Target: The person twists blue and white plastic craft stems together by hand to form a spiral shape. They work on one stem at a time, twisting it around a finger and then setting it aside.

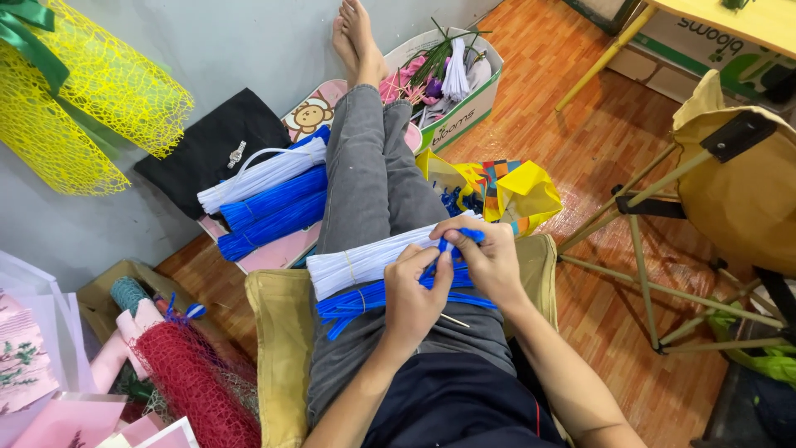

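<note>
My left hand (414, 294) and my right hand (489, 261) meet over my lap, both pinching a small bent piece of blue pipe cleaner (454, 242) between the fingertips. Across my grey trousers lie a bundle of white pipe cleaners (365, 261) and, below it, a bundle of blue pipe cleaners (361, 303), each bound with a thin band. A thin stick (454, 320) rests on my lap by the left hand. I sit on a tan folding stool (278, 348), legs stretched out.
More white and blue bundles (265, 195) lie on a pink tray by a black bag (211, 145). A carton of flower parts (452, 79) stands by my feet, a yellow bag (506, 187) beside it. Yellow mesh (83, 99), red mesh (195, 377), another stool (730, 182).
</note>
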